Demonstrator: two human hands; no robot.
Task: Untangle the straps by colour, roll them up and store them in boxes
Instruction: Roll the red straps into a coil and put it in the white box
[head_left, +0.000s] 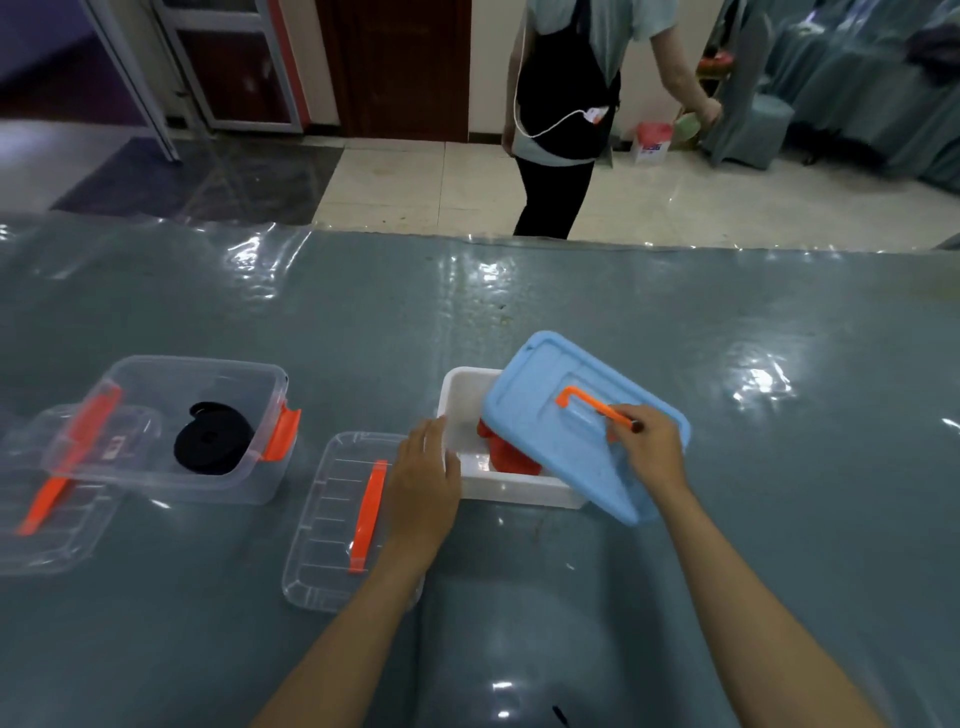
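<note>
The right hand (647, 447) pinches the orange handle (592, 402) of a matte blue lid (561, 415), tilted over a white box (467, 410) holding a red strap (511, 457). The left hand (423, 478) rests on the box's near left rim, fingers straight, grip released. Far left, a coiled black strap (213, 439) lies in a clear box (208, 374). A clear ribbed lid (327, 545) lies on the glossy grey-blue surface (571, 296); another person (566, 104) stands on pale tiles beyond.

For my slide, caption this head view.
Right hand lowers blue lid onto white box of red strap.
</note>
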